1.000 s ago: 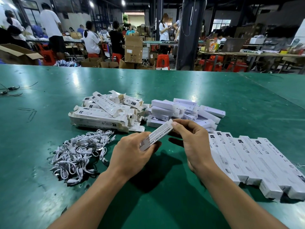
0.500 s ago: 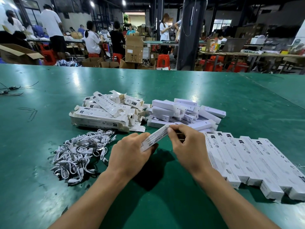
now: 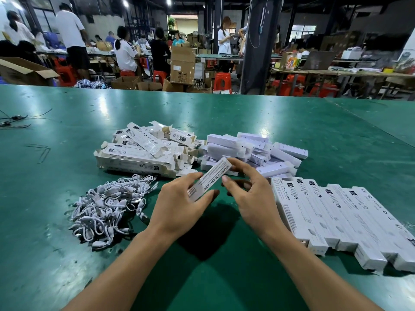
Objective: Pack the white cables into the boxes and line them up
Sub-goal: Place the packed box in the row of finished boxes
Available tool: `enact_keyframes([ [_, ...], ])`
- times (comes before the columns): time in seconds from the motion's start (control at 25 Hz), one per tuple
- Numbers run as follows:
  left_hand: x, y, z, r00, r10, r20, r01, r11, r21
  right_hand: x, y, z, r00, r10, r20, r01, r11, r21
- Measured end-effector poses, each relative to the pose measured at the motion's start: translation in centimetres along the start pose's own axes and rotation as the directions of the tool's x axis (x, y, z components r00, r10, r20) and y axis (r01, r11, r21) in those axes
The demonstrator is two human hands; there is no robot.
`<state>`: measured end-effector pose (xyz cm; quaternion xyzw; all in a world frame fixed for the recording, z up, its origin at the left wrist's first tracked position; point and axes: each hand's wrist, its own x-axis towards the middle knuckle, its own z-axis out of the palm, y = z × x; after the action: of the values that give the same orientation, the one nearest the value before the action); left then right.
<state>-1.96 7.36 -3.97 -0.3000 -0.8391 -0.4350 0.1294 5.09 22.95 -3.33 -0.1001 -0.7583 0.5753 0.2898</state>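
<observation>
Your right hand (image 3: 253, 198) has come off the box (image 3: 210, 179) since half a second ago. Then it pinched the far end; now its fingers are loose and spread, with the forefinger by that end and the thumb just beside the long edge. I cannot tell whether either touches the card. Your left hand (image 3: 179, 205) grips the near end, so the box hangs tilted over the table (image 3: 224, 277) at centre frame, between the cables (image 3: 107, 205) at lower left and the row (image 3: 336, 216) at right.

The far flap looks closed, so this box is probably ready to join the row. Check both ends are tucked before you put it down. Lay it touching the row's leftmost box, print side up like the rest, and push its ends level with its neighbour's. The near ends there already step out of line, so square them as you go.

The green top is glossy and scuffed, and card should slide easily on it, so press lightly. Flat cartons (image 3: 143, 151) and plain white boxes (image 3: 247, 149) are heaped above your hands, and dark wires (image 3: 13, 122) lie at far left. Beyond the table's edge, people work at benches among cardboard cartons, red stools and a dark pillar (image 3: 258, 52).
</observation>
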Motion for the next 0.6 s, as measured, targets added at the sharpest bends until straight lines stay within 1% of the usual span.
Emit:
enact_keyframes([
  [0.08,0.1,0.6,0.3,0.994,-0.104,0.035,0.109,0.967,-0.230,-0.1,0.0,0.1,1.000,0.010,0.022,-0.011,0.999,0.045],
  [0.12,0.1,0.9,0.5,0.985,-0.151,0.083,0.170,0.922,-0.349,-0.1,0.0,0.2,1.000,0.013,0.027,-0.015,0.998,0.062],
  [0.2,0.1,1.4,0.8,0.952,-0.235,0.196,0.306,0.771,-0.558,-0.3,0.1,0.4,0.999,0.008,0.032,-0.011,0.997,0.074],
  [0.24,0.1,1.5,0.7,0.934,-0.262,0.242,0.357,0.692,-0.627,-0.4,0.1,0.5,1.000,0.000,0.029,-0.002,0.998,0.056],
  [0.28,0.2,1.6,0.6,0.924,-0.277,0.266,0.383,0.639,-0.667,-0.5,0.0,0.7,1.000,-0.011,0.019,0.010,1.000,0.024],
  [0.32,0.2,1.7,0.5,0.919,-0.285,0.272,0.393,0.610,-0.688,-0.6,-0.1,0.8,1.000,-0.025,0.002,0.025,1.000,-0.011],
  [0.4,0.1,1.8,0.5,0.922,-0.275,0.274,0.387,0.610,-0.691,-0.9,-0.2,1.0,0.998,-0.057,-0.033,0.053,0.995,-0.088],
  [0.44,0.0,1.9,0.6,0.923,-0.251,0.290,0.384,0.627,-0.678,-0.9,-0.2,1.1,0.996,-0.076,-0.046,0.068,0.986,-0.149],
  [0.48,-0.1,2.0,0.7,0.925,-0.210,0.315,0.371,0.666,-0.647,-0.9,-0.1,1.1,0.994,-0.091,-0.056,0.077,0.972,-0.220],
  [0.52,-0.2,2.0,0.8,0.925,-0.156,0.346,0.344,0.727,-0.595,-0.8,-0.1,1.1,0.993,-0.097,-0.067,0.074,0.955,-0.287],
  [0.6,-0.4,2.0,0.9,0.910,-0.081,0.407,0.290,0.827,-0.482,-0.7,-0.4,0.8,0.996,-0.049,-0.077,0.014,0.915,-0.404],
])
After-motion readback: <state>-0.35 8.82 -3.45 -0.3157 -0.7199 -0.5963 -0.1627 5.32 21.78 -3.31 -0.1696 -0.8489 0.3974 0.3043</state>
